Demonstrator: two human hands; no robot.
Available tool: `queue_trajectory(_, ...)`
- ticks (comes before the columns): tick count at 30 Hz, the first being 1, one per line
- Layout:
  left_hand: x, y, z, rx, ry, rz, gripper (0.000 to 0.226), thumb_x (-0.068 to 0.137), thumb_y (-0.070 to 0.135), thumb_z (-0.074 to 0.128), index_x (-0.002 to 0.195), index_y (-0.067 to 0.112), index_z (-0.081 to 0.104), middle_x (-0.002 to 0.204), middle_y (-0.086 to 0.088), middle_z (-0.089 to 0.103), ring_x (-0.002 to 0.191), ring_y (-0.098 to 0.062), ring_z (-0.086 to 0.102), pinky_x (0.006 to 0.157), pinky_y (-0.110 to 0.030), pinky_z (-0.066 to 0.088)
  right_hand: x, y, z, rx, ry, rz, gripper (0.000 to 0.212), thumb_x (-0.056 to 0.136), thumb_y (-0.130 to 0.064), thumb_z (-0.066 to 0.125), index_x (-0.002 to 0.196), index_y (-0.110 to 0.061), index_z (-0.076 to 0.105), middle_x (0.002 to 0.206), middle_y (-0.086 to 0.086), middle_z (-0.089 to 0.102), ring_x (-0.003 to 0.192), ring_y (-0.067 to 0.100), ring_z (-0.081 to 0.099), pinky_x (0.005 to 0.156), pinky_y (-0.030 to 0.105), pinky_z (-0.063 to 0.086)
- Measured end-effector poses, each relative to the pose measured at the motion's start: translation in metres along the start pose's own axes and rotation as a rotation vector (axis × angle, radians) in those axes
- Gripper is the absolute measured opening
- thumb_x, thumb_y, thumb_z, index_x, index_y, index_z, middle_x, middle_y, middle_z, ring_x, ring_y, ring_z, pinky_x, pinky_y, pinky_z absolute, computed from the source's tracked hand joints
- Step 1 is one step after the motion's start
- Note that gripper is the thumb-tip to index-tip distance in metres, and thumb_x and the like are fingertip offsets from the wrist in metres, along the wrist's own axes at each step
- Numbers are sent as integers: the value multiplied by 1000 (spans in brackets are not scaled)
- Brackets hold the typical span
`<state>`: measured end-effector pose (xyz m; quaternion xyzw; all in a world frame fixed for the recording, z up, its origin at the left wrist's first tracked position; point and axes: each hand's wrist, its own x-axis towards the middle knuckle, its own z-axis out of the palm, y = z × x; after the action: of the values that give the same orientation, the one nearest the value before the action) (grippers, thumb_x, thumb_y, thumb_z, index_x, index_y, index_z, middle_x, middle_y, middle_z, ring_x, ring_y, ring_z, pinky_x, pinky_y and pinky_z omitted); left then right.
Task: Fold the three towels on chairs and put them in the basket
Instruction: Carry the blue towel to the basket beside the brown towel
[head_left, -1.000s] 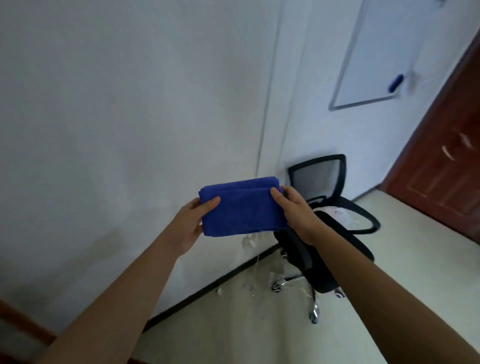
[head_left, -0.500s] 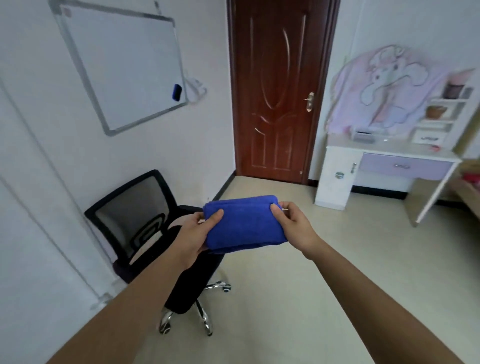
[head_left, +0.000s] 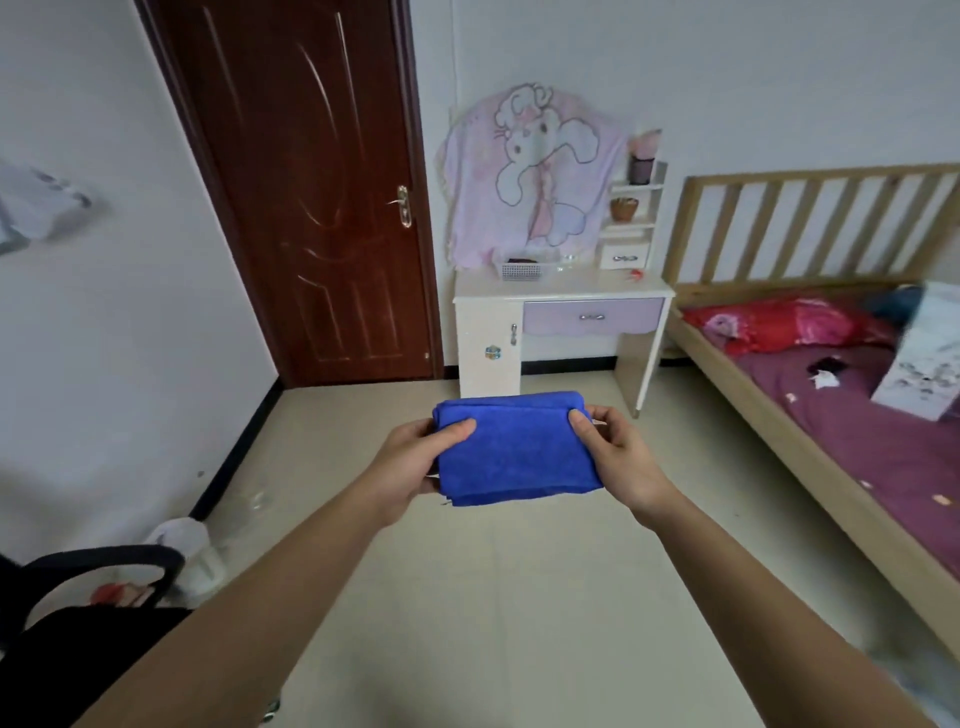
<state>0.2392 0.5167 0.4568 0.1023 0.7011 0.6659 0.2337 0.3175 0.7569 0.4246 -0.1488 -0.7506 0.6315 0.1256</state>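
A blue towel (head_left: 514, 452), folded into a thick rectangle, is held out in front of me at chest height. My left hand (head_left: 410, 462) grips its left edge with the thumb on top. My right hand (head_left: 618, 457) grips its right edge the same way. A black office chair (head_left: 78, 613) shows at the lower left, partly cut off by the frame edge. A small white mesh basket (head_left: 527, 268) stands on the white desk (head_left: 561, 286) straight ahead, against the far wall.
A dark red door (head_left: 311, 197) stands shut at the back left. A wooden bed (head_left: 831, 415) with purple bedding and a red pillow fills the right side. A white bag (head_left: 182, 540) lies on the floor by the left wall. Beige floor stretches between me and the desk.
My view has swung to the right, from the bare wall and chair to the door, desk and bed. Both hands kept the folded towel between them throughout.
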Motion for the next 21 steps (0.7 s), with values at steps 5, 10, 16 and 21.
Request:
queue_trajectory(5,159,21,57,-50,-79,-20,38,86,35,73,120,20,66,113,2,74,104,-19,71,87,-42,58,128,5,-77,-36,55,13,39,95,-53,57,117,-20,57,106,0,72,87,8,72,64,18,55)
queue_trajectory(10,281,61,120,-62,-159,-54,38,86,33,73,121,19,66,114,1,74,107,-21,70,94,-45,56,228,-6,-154,13,121,57,34,92,-46,64,113,-19,62,100,1,75,84,10,74,64,22,55)
queue_trajectory(16,422,93,180,-19,-222,-51,36,88,31,71,122,21,64,116,0,73,105,-24,70,85,-43,58,365,19,-228,99,166,115,38,86,-53,70,104,-20,71,103,0,76,94,17,73,81,35,58)
queue_trajectory(21,560,102,213,-51,-114,-69,40,87,26,72,124,16,62,116,-3,73,102,-24,71,80,-43,59,513,46,-268,263,4,187,41,89,-50,67,114,-18,68,108,2,74,86,12,71,66,26,55)
